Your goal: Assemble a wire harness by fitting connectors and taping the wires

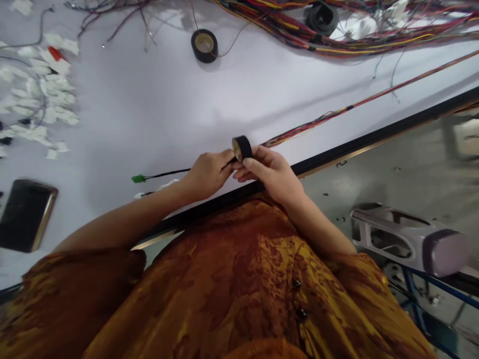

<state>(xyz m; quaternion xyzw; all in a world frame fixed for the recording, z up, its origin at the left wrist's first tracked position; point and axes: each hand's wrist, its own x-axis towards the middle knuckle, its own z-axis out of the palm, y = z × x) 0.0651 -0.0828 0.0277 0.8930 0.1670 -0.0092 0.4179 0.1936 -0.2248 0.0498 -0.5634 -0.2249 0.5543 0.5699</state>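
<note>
2 forearms [129,214] angle inward toward the black tape roll [245,146]. Left hand [210,175], knuckles up, pinches the wire bundle [299,130] just left of the roll. Right hand [280,176], just right of the roll, grips it, thumb against its lower edge, fingers curled. Bundle's coloured strands extend right of the roll; green connector [138,178] lies left of it.

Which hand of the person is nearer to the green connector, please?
The left. The left hand is to the right of the green connector, along its black cable; the right hand is farther right, at the black tape roll.
</note>
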